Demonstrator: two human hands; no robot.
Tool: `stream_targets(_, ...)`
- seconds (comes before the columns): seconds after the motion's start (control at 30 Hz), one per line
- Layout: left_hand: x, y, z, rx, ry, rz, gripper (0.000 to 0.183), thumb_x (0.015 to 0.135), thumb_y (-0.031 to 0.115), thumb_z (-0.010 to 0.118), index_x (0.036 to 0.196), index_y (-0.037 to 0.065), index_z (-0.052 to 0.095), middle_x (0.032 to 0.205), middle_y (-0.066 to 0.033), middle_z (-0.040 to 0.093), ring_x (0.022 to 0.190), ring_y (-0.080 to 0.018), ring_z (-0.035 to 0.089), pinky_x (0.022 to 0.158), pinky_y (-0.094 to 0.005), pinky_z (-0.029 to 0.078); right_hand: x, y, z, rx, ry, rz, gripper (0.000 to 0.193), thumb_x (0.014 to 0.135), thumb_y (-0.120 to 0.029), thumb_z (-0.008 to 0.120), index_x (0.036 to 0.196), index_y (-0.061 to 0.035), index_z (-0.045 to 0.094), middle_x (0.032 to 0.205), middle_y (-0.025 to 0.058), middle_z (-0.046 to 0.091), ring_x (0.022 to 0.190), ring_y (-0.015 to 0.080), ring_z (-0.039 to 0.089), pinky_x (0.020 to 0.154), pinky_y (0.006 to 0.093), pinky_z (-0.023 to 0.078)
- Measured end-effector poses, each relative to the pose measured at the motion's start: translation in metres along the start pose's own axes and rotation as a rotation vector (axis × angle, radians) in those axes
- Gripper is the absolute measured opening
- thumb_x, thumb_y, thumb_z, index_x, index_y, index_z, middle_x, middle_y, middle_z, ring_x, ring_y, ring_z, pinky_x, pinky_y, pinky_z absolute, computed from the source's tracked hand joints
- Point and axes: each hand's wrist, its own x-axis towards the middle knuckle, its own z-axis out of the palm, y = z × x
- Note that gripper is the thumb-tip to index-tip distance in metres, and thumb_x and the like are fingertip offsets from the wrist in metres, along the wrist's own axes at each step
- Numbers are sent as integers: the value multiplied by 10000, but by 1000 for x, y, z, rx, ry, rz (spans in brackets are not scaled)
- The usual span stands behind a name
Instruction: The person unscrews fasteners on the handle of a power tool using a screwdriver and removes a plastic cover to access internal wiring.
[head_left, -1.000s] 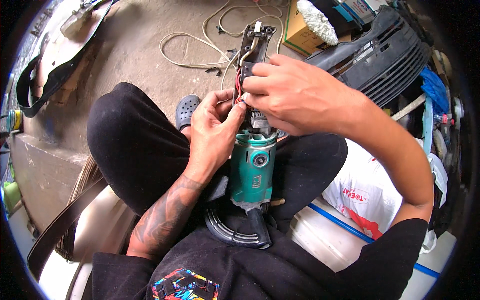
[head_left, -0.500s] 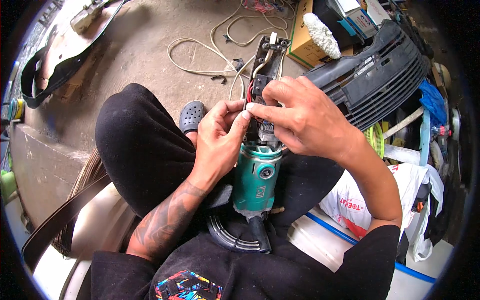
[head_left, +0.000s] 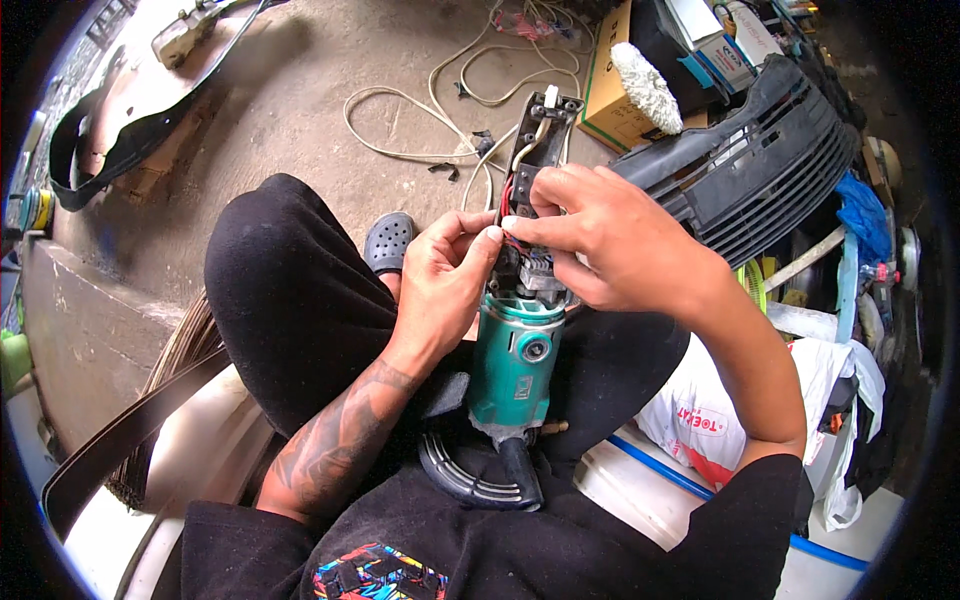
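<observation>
Upright between my legs stands a green power tool (head_left: 513, 380), probably a polisher or grinder, with its rear handle (head_left: 541, 145) opened and the wiring bare. A curved black front handle (head_left: 465, 482) points toward me. Red wires (head_left: 509, 192) run down the open handle to my fingertips. My left hand (head_left: 440, 280) is closed, thumb and forefinger pinched at the wires on the handle's left side. Opposite it, my right hand (head_left: 615, 240) is also closed, thumb and forefinger meeting at the same spot. The exact bit between the fingertips is too small to make out.
A pale cord (head_left: 400, 95) lies looped on the concrete floor. At the right are a cardboard box (head_left: 605, 100) with a fluffy white pad (head_left: 645, 88), a black car grille (head_left: 745, 165) and a white plastic bag (head_left: 690, 415). A curved black panel (head_left: 75, 150) lies at far left.
Both hands keep their pinch at the wires, with hardly any movement of the fingers. The whole view has shifted slightly, so the scene sits a little lower.
</observation>
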Motion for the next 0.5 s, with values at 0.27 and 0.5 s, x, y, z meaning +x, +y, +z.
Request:
stream_targets(0.27, 0, 4, 6, 123, 26, -1, 198, 991, 101, 626, 1123, -45, 651, 934, -50, 729, 829, -48, 637, 738, -228, 526, 9, 6, -9, -244, 118, -101, 267, 780, -171, 681, 1032, -89, 660, 885, 56, 589, 849, 227, 611, 727, 373, 466)
stream_targets(0.5, -2, 3, 9, 210, 55, 38, 183, 961, 108, 653, 1069, -36, 686, 901, -75, 749, 822, -64, 668, 728, -246, 536, 15, -14, -4, -527, 32, -191, 144, 761, -200, 626, 766, -67, 683, 834, 42, 581, 835, 193, 583, 710, 338, 445)
